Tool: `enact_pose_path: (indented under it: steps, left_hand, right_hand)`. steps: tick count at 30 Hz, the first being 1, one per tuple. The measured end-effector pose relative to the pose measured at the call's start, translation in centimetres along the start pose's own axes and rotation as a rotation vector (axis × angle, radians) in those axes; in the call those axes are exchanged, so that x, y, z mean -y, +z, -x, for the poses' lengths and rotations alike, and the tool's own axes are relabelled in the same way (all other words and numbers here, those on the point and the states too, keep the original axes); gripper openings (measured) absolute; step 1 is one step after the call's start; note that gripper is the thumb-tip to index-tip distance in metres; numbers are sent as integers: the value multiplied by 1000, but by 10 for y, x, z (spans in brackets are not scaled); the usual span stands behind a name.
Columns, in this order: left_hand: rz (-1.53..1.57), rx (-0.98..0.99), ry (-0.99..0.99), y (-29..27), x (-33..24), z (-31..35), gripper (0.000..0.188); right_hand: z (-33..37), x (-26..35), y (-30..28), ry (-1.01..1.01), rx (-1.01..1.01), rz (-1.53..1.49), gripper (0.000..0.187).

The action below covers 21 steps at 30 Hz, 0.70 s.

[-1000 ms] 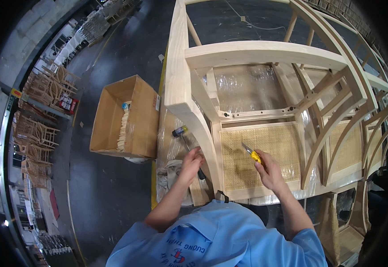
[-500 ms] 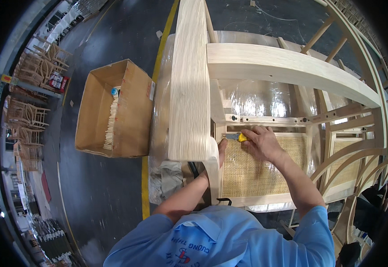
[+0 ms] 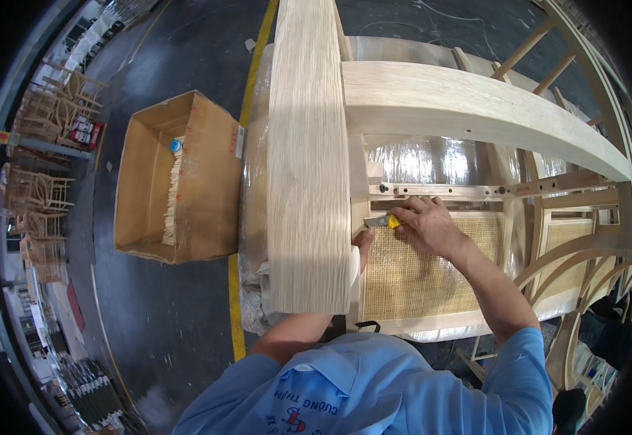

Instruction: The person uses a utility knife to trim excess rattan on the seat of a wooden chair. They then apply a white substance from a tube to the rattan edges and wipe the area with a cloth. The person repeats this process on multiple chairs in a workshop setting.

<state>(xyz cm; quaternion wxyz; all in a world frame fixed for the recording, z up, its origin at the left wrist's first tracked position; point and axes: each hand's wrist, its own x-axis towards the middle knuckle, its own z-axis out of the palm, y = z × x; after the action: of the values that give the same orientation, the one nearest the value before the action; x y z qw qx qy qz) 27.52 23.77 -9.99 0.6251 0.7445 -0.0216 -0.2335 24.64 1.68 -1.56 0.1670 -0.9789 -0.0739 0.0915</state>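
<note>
My right hand (image 3: 433, 229) is closed round a yellow utility knife (image 3: 393, 222). Its blade points left and lies at the upper left corner of a woven cane panel (image 3: 432, 283) set in a pale wooden frame. Only some fingers of my left hand (image 3: 364, 245) show, at the panel's left edge just below the blade. A thick pale wooden post (image 3: 309, 159) hides the rest of that hand and part of the forearm, so its grip cannot be made out.
A wide wooden rail (image 3: 468, 109) runs right from the post above the panel. Beyond my right arm stand curved wooden slats (image 3: 559, 264). An open cardboard box (image 3: 211, 181) with thin wood pieces sits on the left. Clear plastic wrap (image 3: 254, 188) lies under the furniture.
The near end of the post now reaches lower in view and covers more of my left forearm. The knife blade stays at about the same corner of the panel.
</note>
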Motion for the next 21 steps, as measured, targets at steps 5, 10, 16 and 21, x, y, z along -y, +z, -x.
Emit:
enact_pose_path:
  steps: [5,10,16,21]
  left_hand:
    - [79,15,8,1,2,-3,65]
    - [175,53,16,5,2,-7,65]
    - [-37,-46,16,5,18,-9,66]
    - [-97,-29,65,10,14,-11,62]
  right_hand:
    - [1,0,0,-22,-21,-21,40]
    - [2,1,2,1,-13,4,40]
    - [-1,7,3,4,-29,97,40]
    - [4,2,5,16,-49,93,39]
